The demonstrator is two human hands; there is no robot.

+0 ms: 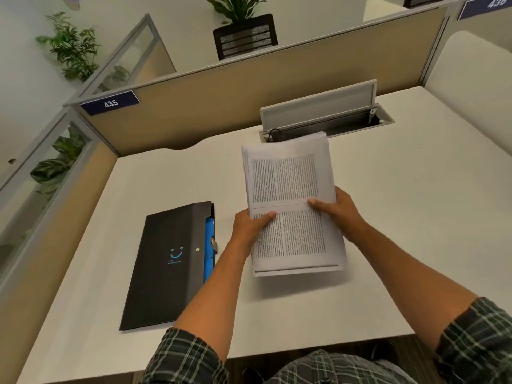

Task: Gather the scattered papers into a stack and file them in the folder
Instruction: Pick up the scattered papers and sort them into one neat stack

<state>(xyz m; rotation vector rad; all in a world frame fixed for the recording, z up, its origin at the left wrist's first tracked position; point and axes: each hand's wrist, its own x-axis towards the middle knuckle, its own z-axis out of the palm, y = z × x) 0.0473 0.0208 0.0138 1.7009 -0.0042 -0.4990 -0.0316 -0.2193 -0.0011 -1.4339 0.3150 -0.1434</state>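
Observation:
A stack of printed papers [288, 184] with two text columns is held over the middle of the white desk [401, 217]. My left hand [248, 228] grips its left edge with the thumb on top. On the opposite edge my right hand [336, 207] grips the stack the same way. The sheets look roughly squared, with a few edges offset at the bottom. To the left lies a black folder [166, 267] with a blue smile logo, flat on the desk, flap closed over a blue inner lining visible along its right side.
An open cable tray with a raised grey lid [318, 106] sits in the desk just behind the papers. Tan partition walls [221, 106] close off the back and left. The desk's front edge is close to my body.

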